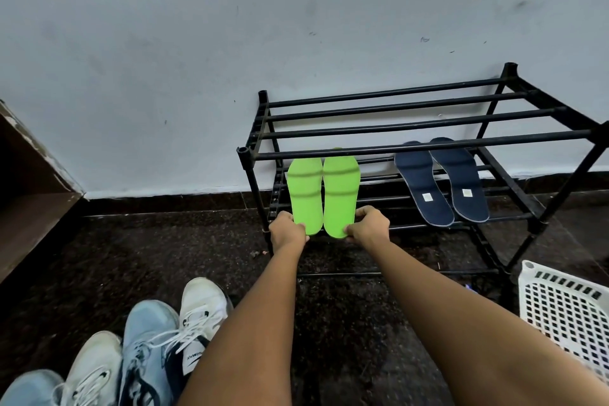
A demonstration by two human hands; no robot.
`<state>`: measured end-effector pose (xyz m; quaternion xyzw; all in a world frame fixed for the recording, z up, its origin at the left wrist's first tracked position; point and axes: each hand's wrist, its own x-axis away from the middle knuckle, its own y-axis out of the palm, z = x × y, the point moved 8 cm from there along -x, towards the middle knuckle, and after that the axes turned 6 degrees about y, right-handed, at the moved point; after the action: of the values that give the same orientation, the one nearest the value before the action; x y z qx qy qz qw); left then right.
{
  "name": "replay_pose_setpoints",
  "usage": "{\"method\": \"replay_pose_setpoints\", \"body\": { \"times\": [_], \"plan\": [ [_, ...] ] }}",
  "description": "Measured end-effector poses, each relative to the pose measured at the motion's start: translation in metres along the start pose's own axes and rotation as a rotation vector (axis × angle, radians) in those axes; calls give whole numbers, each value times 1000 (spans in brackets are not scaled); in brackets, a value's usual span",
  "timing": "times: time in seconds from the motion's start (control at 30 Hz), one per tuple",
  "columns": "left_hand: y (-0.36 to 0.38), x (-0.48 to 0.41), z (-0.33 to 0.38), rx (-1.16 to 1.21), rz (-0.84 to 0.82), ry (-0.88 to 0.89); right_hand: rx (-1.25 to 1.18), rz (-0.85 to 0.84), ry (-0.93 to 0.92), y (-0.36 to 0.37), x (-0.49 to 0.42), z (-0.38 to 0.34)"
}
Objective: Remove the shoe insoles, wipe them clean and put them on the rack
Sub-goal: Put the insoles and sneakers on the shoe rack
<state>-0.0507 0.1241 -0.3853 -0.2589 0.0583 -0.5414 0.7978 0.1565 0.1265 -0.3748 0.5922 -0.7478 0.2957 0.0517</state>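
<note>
Hands, two, both engaged at the left end of the black rack [362,148]. Our left hand [287,231] pinches the heel end of the left green insole [304,196]. Our right hand [368,224] pinches the heel end of the right green insole [341,194]. On each side the fingers curl round the near edge.

Green insoles, one pair: side by side, inner edges touching, toes pointing far toward the wall [197,76]. They lie across the bars of the shelf below the top tier. Shadow stripes from the upper bars fall across them.

Navy insoles [423,184], one pair: same shelf, toward the right end, well apart from the green pair, set at an angle. Each carries a small pale label near the heel.

Handling, as we judge it: thin foam, light, soft and easily bent. Held by one end alone, an insole would probably droop. A narrow toe could slip down between two bars. We rate the heel as the best hold, thumb above and fingers beneath. Each insole should rest across several bars before we let go.

Also present: trainers [148,333], pale blue and white, on the dark floor [164,241] at near left. White perforated basket [566,313] at near right.
</note>
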Motion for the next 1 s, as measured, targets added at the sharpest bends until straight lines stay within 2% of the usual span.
{"method": "replay_pose_setpoints", "body": {
  "times": [0.17, 0.27, 0.33, 0.43, 0.5, 0.57, 0.63, 0.7, 0.9, 1.0],
  "plan": [
    [-7, 3, 9, -143, -52, 40, 122, 83, -20, -3, 6, -4],
    [-19, 13, 20, -363, -146, 103, 155, 165, -25, -7, 23, -12],
    [-23, 21, 26, -537, -282, 138, 160, 221, -44, -9, 38, -17],
    [-38, 43, 28, -734, -627, 118, 190, 236, -103, 4, 69, -19],
    [-54, 58, 36, -831, -759, 196, 241, 213, -169, 20, 90, -16],
    [-82, 72, 44, -831, -723, 338, 336, 126, -263, 46, 115, -11],
    [-118, 88, 34, -753, -652, 377, 451, 3, -356, 77, 141, -3],
    [-151, 102, -6, -749, -656, 301, 549, -132, -421, 109, 167, 9],
    [-250, 143, -157, -1036, -529, 17, 871, -591, -607, 221, 246, 62],
    [-284, 168, -225, -1035, -463, -122, 996, -689, -634, 261, 266, 89]
  ]
}}
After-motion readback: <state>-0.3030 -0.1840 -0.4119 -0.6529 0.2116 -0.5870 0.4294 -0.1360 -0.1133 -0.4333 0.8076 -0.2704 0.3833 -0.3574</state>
